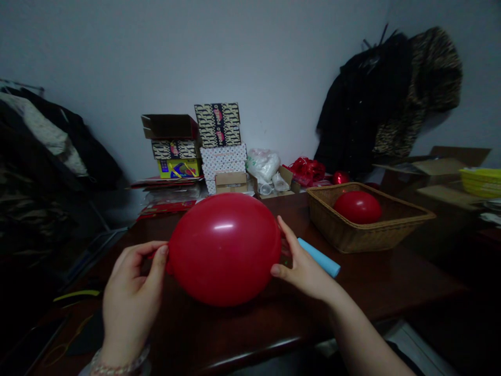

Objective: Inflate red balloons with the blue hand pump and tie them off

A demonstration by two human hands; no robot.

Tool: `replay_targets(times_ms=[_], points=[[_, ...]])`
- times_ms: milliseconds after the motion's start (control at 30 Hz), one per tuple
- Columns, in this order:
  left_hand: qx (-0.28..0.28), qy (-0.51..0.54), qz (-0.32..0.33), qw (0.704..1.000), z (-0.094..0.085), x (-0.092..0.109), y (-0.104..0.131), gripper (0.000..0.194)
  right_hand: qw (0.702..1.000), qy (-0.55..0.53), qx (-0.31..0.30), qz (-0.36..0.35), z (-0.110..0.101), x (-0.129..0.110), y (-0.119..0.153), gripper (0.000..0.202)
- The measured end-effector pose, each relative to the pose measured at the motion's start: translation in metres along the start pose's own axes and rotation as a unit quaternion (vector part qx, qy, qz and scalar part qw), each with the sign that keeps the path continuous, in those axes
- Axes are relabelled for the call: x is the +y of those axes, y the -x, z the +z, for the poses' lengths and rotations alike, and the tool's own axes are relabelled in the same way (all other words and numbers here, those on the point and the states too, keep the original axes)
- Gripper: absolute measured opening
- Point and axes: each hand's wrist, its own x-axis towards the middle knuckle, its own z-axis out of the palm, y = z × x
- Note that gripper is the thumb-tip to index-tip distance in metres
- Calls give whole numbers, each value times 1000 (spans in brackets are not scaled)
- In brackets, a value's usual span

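A large inflated red balloon fills the middle of the head view, its neck pointing left. My left hand pinches the neck between thumb and forefinger. On the opposite end, my right hand supports the balloon's rounded side with thumb and fingers; some of those fingertips are hidden behind it. Just behind the right hand, a light blue cylinder lies on the dark wooden table. A second red balloon rests inside a wicker basket at the right.
Stacked patterned boxes and a clear plastic bag stand along the wall. Red plastic material lies beside them. Cardboard boxes and a yellow basket are at far right. Dark coats hang on the wall.
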Motion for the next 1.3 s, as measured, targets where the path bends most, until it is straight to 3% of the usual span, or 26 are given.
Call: replay_targets(times_ms=[200, 300, 367, 433, 533, 700, 867, 1000, 1133, 1300], points=[[34, 99, 1, 995, 15, 5, 9, 27, 999, 14, 49, -5, -8, -13, 2, 116], [5, 197, -39, 980, 22, 10, 10, 30, 998, 28, 63, -6, -19, -24, 4, 118], [-22, 267, -52, 962, 29, 15, 12, 45, 995, 58, 75, -9, -29, -32, 8, 117], [-47, 307, -20, 950, 37, 21, 14, 61, 991, 100, 92, -19, -41, -39, 14, 118], [-83, 291, 76, 950, 52, 37, 17, 71, 977, 166, 126, -45, -63, -44, 26, 120], [-140, 260, 197, 935, 80, 83, 18, 89, 938, 268, 192, -103, -107, -49, 51, 120], [-148, 199, 260, 933, 117, 141, 22, 99, 880, 368, 272, -125, -152, -60, 73, 122], [-124, 229, 295, 919, 148, 187, 31, 123, 830, 441, 315, -132, -189, -56, 90, 124], [-139, 256, 312, 904, 176, 226, 39, 109, 789, 501, 326, -138, -225, -45, 103, 125], [-126, 279, 325, 895, 209, 266, 45, 106, 762, 530, 343, -144, -261, -34, 110, 119]])
